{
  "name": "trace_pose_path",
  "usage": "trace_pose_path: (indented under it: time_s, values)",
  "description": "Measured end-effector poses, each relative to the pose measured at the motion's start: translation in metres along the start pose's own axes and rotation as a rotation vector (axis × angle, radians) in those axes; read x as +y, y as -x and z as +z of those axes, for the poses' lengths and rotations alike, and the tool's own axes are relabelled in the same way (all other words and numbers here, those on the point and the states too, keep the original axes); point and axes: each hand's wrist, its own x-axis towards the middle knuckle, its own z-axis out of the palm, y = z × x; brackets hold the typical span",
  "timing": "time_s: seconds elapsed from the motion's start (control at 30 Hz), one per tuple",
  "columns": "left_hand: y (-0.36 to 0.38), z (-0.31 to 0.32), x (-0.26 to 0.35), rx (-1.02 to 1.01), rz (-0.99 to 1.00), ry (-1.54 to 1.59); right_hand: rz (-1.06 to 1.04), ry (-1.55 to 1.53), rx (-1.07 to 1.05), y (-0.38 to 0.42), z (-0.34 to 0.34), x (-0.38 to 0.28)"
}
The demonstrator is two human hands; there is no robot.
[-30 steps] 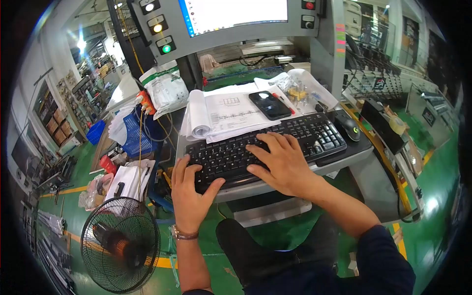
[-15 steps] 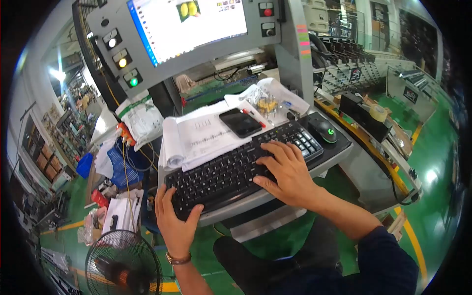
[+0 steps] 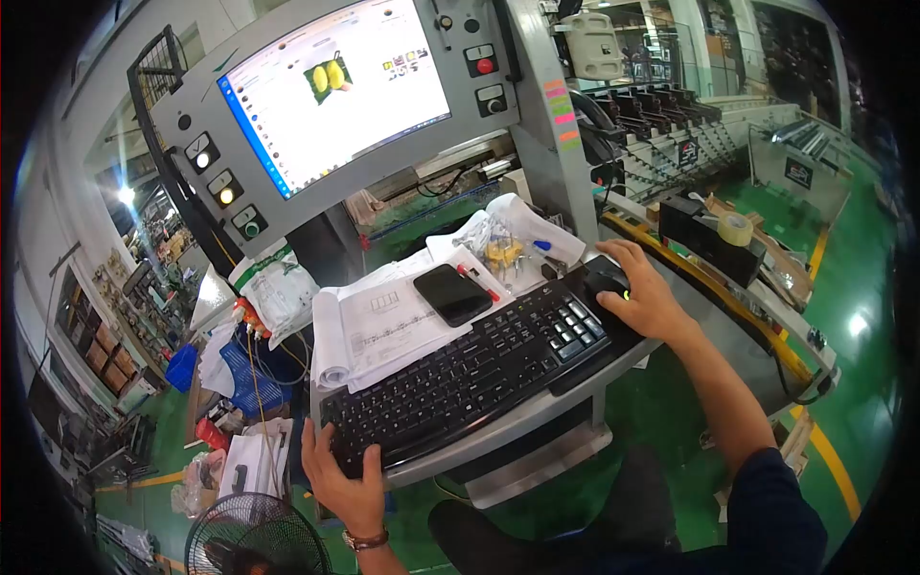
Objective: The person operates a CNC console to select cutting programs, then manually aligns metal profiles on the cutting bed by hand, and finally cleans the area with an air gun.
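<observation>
My right hand is wrapped over a black computer mouse at the right end of the shelf, with the thumb along its near side. At the left end of the black keyboard, my left hand rests open, thumb and fingers apart near the corner keys. Behind the keyboard lie printed drawing sheets, curled at the left edge. A black smartphone lies on them beside a red pen. Above, the lit monitor displays a window with a picture of yellow fruit.
Control buttons flank the monitor, including a red button. A white bag and a blue basket are at the left, above a fan. Tape sits on a black box at the right, beyond a yellow rail.
My right hand has moved right from the keyboard onto the mouse. My left hand stays by the keyboard's left end. The view has shifted, and the green button light has gone dark.
</observation>
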Motion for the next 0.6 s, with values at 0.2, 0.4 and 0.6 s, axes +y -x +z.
trace_pose_path:
  time_s: [0.2, 0.4, 0.6]
  values:
    - [0.034, 0.018, -0.004, 0.158, -0.073, -0.126, 0.099, 0.012, -0.104, 0.006, -0.001, -0.003]
    - [0.115, 0.072, -0.023, 0.332, -0.199, -0.014, 0.095, -0.024, -0.074, 0.004, 0.006, 0.007]
    - [0.312, 0.128, -0.1, -0.564, -0.487, -0.119, 0.101, -0.025, -0.07, 0.005, 0.006, 0.008]
